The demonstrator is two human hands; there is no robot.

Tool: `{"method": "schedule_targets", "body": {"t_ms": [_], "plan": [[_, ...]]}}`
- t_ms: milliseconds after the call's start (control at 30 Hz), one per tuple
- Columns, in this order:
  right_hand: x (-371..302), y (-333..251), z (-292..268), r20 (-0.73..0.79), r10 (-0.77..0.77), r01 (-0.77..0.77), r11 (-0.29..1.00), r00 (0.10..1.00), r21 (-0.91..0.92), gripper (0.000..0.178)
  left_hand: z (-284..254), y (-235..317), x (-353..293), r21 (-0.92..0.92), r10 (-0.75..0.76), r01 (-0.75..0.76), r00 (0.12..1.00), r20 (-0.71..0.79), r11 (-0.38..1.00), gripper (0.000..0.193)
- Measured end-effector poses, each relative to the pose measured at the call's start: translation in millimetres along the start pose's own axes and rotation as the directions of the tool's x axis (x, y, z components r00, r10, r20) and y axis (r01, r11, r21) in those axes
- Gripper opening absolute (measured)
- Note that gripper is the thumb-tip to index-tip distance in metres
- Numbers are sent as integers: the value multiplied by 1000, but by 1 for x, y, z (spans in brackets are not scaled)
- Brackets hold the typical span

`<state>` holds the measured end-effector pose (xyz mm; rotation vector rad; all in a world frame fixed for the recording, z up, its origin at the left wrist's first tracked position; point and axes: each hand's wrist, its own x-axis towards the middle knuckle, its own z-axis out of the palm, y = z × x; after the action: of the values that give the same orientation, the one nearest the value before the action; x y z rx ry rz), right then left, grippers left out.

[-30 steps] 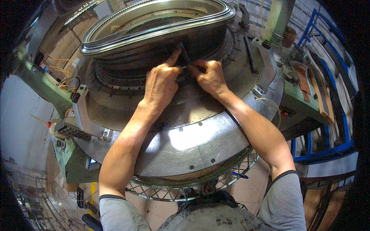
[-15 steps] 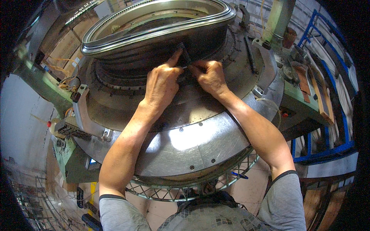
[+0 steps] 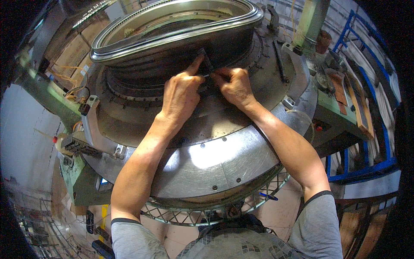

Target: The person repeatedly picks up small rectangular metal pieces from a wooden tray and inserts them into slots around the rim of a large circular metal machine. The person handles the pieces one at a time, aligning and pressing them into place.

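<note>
Slim dark strip [image 3: 206, 60] sits slantwise, looks like it's up against the dark wall [image 3: 235, 44] of the big cylinder, right between the two hands and below that shiny lipped rim [image 3: 172, 38]. Left hand [image 3: 181, 90] has the index finger stuck out onto the strip's upper end with the other fingers curled in, and right hand [image 3: 236, 86] has its fingertips drawn together at the lower end. Honestly can't tell if either one is properly gripping it, that spot's too dark and small. For this bit I'd use the left finger as a light steady and let the right fingertips do the fine work, small nudges rather than a shove. Try not to twist it, and watch nothing slips down toward the notched ring [image 3: 140, 98] at the base. Bit of extra light in there would probably help, and loose shoulders too, it's a fair reach. Surface-wise, a broad stained brownish plate [image 3: 125, 123] circles the cylinder, with a scratched, polished steel ring [image 3: 220, 170] outside it throwing a strong glare. Dark rod [image 3: 280, 61] lies on the right side. Room's a workshop by the look of it: green post [image 3: 309, 26], blue rack [image 3: 346, 160] with pale stuff on it, pale tiled floor [image 3: 285, 209] below.
</note>
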<state>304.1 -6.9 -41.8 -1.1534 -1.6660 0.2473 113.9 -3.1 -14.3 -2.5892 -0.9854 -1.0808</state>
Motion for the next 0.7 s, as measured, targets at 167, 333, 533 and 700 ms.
{"method": "schedule_targets", "body": {"t_ms": [167, 333, 533, 700], "plan": [[0, -1, 0, -1, 28, -28, 999, 1000, -16, 20, 0, 0, 0, 5, -10, 10, 1000, 7, 1000, 43], [-1, -3, -1, -8, 0, 0, 1000, 1000, 11, 19, 0, 1, 0, 6, -13, 13, 1000, 0, 1000, 44], [1, -2, 0, -4, -13, 13, 1000, 1000, 0, 18, 0, 1, 0, 5, -23, 23, 1000, 11, 1000, 43], [0, -2, 0, -10, -8, 8, 1000, 1000, 15, 18, 1, 1, 1, 8, 32, -32, 998, -48, 999, 27]]}}
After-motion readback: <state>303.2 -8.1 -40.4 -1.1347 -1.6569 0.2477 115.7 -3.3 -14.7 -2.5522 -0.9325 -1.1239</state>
